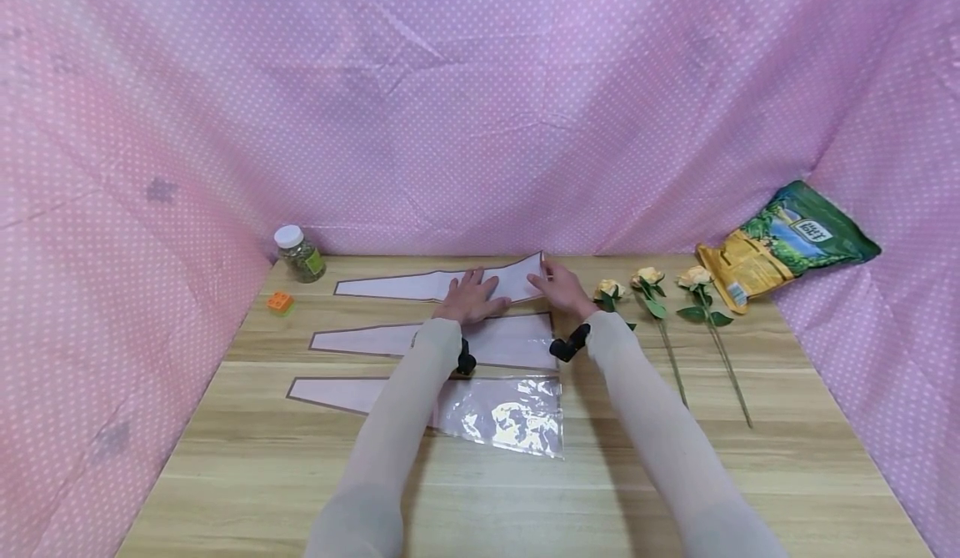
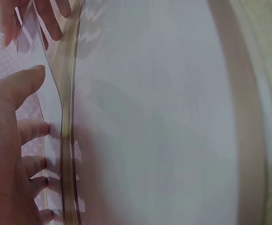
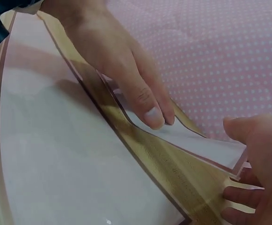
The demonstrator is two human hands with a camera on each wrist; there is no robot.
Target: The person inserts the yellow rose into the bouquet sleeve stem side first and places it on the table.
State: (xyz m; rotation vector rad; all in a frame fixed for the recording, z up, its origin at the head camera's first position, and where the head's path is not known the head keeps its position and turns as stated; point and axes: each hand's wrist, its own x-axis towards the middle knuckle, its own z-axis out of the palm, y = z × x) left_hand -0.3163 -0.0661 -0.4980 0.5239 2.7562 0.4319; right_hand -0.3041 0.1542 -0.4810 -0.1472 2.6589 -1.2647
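Three long tapered flower sleeves of clear and white film with brown borders lie in rows: a far sleeve [image 1: 405, 286], a middle sleeve [image 1: 517, 341] and a near sleeve [image 1: 502, 416]. My left hand [image 1: 471, 298] rests on the far sleeve with its fingers spread, pressing it to the table. At that sleeve's wide end, my right hand [image 1: 564, 288] pinches the edge, which stands raised off the table. In the right wrist view, the lifted end [image 3: 220, 152] runs between the thumb and fingers of my right hand [image 3: 267, 164].
Several cream roses [image 1: 694, 278] with green stems lie to the right. Behind them a green and yellow bag [image 1: 795, 237] leans on the pink dotted cloth [image 1: 480, 124]. A white-capped jar [image 1: 302, 258] and an orange toy block [image 1: 281, 302] stand at the far left of the wooden table [image 1: 487, 516].
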